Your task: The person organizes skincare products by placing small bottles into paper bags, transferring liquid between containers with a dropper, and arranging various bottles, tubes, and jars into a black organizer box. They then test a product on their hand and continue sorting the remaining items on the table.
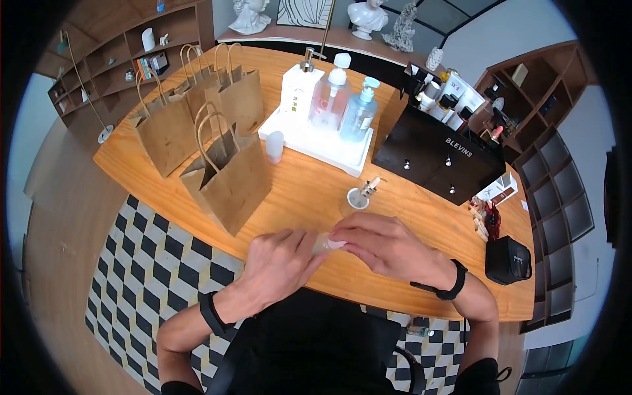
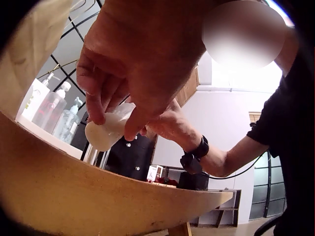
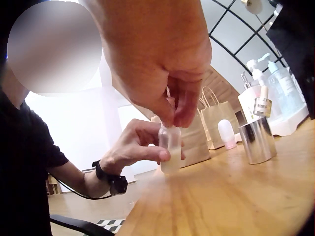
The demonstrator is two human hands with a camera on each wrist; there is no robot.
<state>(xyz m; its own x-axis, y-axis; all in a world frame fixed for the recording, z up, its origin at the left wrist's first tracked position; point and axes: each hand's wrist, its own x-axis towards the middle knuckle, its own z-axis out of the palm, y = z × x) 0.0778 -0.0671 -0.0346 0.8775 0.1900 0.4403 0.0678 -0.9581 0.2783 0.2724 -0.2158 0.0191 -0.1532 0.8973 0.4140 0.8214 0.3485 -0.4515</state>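
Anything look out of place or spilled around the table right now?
Yes: a clear, bottle-like object seems to lie on the patterned floor by the table's near edge, apart from the pump bottles on the tray. No spill shows around the small bottle in the left hand.

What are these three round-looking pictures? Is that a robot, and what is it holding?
There's no robot here, just a person's left hand and right hand. The biggest picture was taken from the person's head, looking down. The other two were taken from the left wrist and the right wrist, so you see the hands up close.

On the wooden table stand brown paper bags, a white tray with three bottles, and a black drawer box. The left hand holds a small see-through bottle, while the right hand pinches its top.
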